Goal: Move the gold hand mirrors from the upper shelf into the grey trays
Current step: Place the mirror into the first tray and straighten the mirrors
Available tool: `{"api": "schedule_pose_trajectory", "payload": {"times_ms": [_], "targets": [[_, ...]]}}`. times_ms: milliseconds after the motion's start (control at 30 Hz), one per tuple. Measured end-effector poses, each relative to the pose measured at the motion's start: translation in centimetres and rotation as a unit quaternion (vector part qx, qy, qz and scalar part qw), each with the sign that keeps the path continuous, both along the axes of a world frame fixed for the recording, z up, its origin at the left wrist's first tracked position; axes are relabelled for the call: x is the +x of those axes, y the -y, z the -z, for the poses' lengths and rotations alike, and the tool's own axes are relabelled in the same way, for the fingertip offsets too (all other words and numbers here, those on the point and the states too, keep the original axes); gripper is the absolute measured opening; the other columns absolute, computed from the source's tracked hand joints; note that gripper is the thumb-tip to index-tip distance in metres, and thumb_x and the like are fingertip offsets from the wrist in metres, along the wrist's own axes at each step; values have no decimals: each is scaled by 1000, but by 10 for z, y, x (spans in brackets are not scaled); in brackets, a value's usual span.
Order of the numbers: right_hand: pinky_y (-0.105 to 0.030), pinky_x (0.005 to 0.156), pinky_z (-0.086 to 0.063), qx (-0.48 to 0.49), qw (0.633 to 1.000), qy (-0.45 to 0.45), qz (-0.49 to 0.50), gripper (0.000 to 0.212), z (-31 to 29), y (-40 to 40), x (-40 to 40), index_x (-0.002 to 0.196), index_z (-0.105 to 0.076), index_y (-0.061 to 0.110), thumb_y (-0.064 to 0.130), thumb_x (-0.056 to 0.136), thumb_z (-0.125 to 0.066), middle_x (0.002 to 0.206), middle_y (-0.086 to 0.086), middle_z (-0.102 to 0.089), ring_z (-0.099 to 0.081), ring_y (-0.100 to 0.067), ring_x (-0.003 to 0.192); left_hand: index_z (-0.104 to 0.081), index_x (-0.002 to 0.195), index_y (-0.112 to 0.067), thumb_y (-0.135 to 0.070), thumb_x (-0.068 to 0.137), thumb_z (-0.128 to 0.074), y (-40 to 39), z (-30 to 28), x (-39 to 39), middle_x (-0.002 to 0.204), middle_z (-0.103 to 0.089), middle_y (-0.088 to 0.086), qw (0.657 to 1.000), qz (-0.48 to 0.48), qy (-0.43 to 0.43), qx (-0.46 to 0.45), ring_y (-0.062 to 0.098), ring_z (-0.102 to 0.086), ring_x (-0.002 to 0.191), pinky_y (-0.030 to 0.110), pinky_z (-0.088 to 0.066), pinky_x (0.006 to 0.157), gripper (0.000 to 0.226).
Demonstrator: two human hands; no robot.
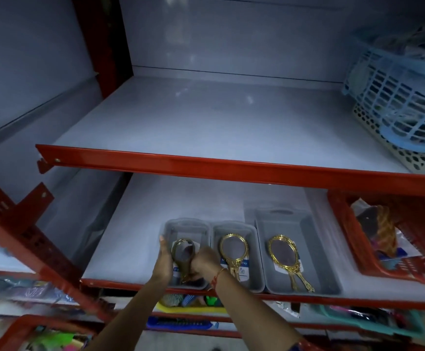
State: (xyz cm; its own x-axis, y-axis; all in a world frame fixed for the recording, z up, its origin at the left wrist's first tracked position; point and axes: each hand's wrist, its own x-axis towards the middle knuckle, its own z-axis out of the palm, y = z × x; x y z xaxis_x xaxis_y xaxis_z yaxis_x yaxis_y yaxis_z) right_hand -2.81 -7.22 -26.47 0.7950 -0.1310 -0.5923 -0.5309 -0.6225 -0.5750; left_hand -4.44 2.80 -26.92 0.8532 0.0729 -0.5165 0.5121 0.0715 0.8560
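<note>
Gold hand mirror point(184, 257) in left grey tray point(167, 229), both hands' grip point(204, 263) closed around it.

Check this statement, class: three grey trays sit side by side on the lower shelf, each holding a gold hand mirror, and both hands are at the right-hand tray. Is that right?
Not quite. The head view shows the left hand and right hand at the left-hand tray, not the right-hand one. The rest stands: three grey trays side by side on the lower shelf, each holding a gold hand mirror.
</note>
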Motion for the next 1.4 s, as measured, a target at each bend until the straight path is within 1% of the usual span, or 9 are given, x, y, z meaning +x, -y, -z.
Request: {"api": "schedule_pose_trajectory", "payload": {"times_ms": [100, 233, 400, 600, 767, 900, 1067, 1200, 1400], "targets": [[-32, 95, -53, -9, 999, -25, -44, 33, 8, -5, 2, 122, -60, -2, 4, 91, -52, 127, -18, -63, -62, -28, 116, -33, 149, -9, -57, 95, 1, -1, 4, 0, 150, -41, 15, 1000, -13, -16, -8, 27, -34, 143, 42, -21, 121, 79], [-31, 90, -52, -14, 996, -36, -76, 31, 9, -10, 2, 122, -59, 1, 11, 93, -52, 125, -16, -64, -63, -28, 113, -35, 148, -6, -58, 95, 0, -6, 5, 1, 150, -42, 15, 999, -4, -33, 2, 27, -35, 143, 40, -22, 120, 81], [-32, 91, -54, 5, 997, -53, -55, 33, 5, -9, 3, 124, -56, 0, 3, 92, -49, 126, -18, -62, -64, -29, 112, -39, 146, -8, -60, 94, 0, -12, 4, 5, 148, -45, 14, 998, 25, -53, 18, 26, -36, 142, 42, -22, 120, 83], [-41, 94, -55, 52, 995, -82, -28, 36, 0, -17, -3, 125, -55, 3, 21, 94, -48, 125, -19, -63, -64, -31, 110, -43, 142, 0, -57, 96, -6, -15, 3, 9, 144, -48, 21, 996, 28, -62, -61, 30, -42, 138, 43, -29, 120, 82], [-37, 92, -56, 106, 990, -82, 33, 25, 2, -17, -7, 110, -60, 5, 19, 95, -47, 119, -18, -67, -67, -30, 107, -50, 138, -2, -61, 95, -6, -19, 4, 9, 139, -54, 22, 996, 32, -77, -32, 33, -47, 133, 43, -34, 117, 85], [-34, 86, -58, 157, 981, -82, 82, 22, 3, -18, -10, 108, -61, 5, 15, 95, -47, 109, -16, -71, -70, -26, 93, -51, 135, 0, -62, 94, -6, -20, -2, 11, 138, -53, 25, 993, 36, -107, -17, 36, -47, 133, 37, -39, 107, 87], [-43, 97, -53, 130, 987, -48, 85, 17, 8, -22, -12, 89, -63, 7, 13, 94, -47, 115, -19, -70, -67, -31, 106, -49, 137, 0, -62, 94, -7, -21, -4, 11, 135, -56, 24, 992, 34, -118, -41, 35, -51, 129, 38, -42, 105, 86], [-42, 97, -53, 111, 990, -33, 82, 31, 6, -23, -13, 113, -65, -1, 16, 92, -51, 118, -18, -69, -66, -31, 109, -44, 142, -2, -56, 97, -8, -20, -12, 8, 144, -47, 23, 990, 41, -113, -70, 33, -43, 136, 37, -35, 111, 79], [-43, 97, -53, 97, 991, -47, 74, 33, 0, -23, -15, 118, -62, -2, 17, 94, -49, 120, -19, -67, -65, -31, 109, -37, 145, 1, -50, 100, -15, -17, -21, 8, 149, -41, 24, 990, 35, -103, -89, 35, -39, 139, 43, -29, 119, 71]]}}
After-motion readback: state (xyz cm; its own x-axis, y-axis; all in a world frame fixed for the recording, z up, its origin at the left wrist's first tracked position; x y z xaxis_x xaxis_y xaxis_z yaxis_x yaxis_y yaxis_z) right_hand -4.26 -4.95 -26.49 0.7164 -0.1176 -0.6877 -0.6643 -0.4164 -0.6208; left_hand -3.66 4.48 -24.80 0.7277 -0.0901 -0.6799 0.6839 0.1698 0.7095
